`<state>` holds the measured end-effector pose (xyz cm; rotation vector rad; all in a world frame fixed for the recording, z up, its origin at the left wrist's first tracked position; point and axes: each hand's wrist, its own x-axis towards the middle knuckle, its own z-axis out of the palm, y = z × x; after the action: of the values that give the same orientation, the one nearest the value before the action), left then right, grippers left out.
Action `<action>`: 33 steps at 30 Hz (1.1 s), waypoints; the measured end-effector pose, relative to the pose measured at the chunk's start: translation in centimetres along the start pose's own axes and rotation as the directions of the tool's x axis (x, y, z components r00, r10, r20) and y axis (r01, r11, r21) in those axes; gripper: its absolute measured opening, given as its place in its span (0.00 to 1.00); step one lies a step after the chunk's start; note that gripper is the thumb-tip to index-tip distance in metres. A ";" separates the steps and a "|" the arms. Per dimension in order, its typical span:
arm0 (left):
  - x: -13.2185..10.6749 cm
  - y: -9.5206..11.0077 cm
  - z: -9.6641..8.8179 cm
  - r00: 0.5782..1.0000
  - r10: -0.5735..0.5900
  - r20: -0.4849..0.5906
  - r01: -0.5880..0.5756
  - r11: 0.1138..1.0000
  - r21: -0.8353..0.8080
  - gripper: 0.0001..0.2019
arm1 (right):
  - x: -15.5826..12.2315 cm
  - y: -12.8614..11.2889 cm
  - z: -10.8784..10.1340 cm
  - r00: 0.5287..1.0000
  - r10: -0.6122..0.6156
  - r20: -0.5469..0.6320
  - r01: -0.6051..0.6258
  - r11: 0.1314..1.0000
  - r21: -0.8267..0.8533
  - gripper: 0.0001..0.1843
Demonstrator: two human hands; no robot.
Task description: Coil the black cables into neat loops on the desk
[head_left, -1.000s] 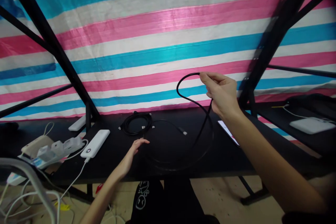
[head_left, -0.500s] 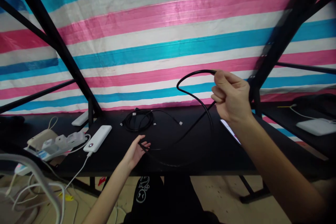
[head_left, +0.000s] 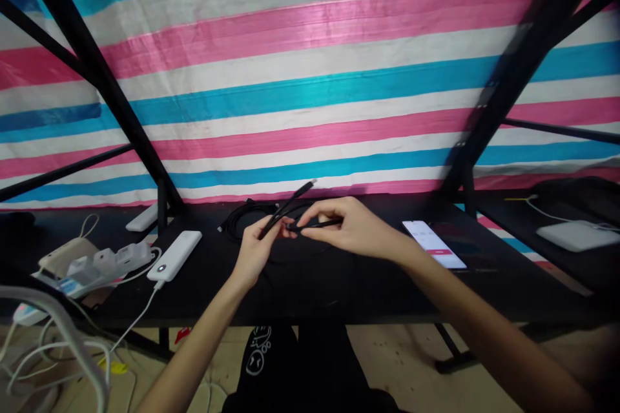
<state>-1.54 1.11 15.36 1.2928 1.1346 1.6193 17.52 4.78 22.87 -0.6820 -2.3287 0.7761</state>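
Note:
A black cable (head_left: pixel 289 201) is between my two hands above the middle of the black table (head_left: pixel 310 297). My left hand (head_left: pixel 256 245) is closed around it, and one end with a metal-tipped plug (head_left: pixel 305 188) sticks up and to the right past the fingers. My right hand (head_left: pixel 353 226) pinches another stretch of the cable between thumb and fingers, close beside the left fingertips. Behind my left hand, a coiled black cable (head_left: pixel 235 222) lies on the table, partly hidden.
A lit phone (head_left: pixel 433 245) lies right of my hands. To the left are a white power bank (head_left: pixel 175 256) with a cord and a power strip (head_left: pixel 92 271) full of plugs. Black metal posts (head_left: pixel 116 116) frame both sides before a striped sheet (head_left: pixel 310 90).
My right hand has come down and left, bringing its part of the cable to my left hand. My left hand has risen slightly and closed on the cable. The phone is now uncovered.

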 end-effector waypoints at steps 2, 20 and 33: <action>-0.1 0.9 1.2 1.000 0.015 -0.024 -0.015 1.000 -0.018 0.12 | 0.1 -0.1 1.7 0.987 -0.044 -0.157 0.021 0.990 -0.143 0.09; -0.9 5.3 -1.4 0.921 0.363 0.144 -0.381 0.915 0.130 0.09 | -5.7 2.8 3.1 0.806 -0.054 -0.589 -0.062 0.983 -0.176 0.41; -0.1 3.4 -1.4 0.969 0.044 -0.245 -0.104 0.966 -0.238 0.10 | -6.7 3.0 3.6 0.958 0.148 -0.246 -0.073 0.955 0.289 0.57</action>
<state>-2.98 -0.28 18.43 1.0089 0.9897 1.9448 20.64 1.48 16.14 -0.7458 -1.9071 0.9754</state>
